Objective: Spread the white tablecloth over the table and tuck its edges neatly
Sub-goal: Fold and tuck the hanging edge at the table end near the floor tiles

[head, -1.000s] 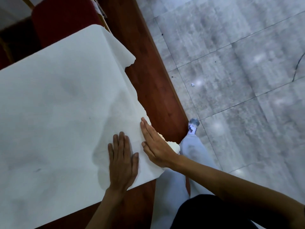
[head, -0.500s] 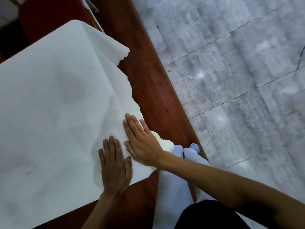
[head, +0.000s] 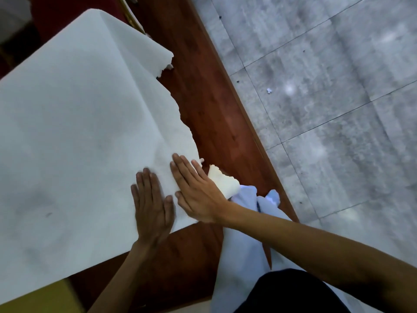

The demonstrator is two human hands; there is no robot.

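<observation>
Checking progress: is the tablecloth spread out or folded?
Spread: the tablecloth lies flat, its far side draping down; left hand and right hand press it near the corner.

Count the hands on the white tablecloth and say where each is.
2. The left hand lies flat on the tablecloth by its near edge; the right hand lies flat right of it, at the corner. No others show.

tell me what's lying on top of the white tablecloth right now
Two hands rest flat on the white tablecloth near its close corner: the left hand and, beside it, the right hand. Whatever the cloth covers is hidden.
</observation>
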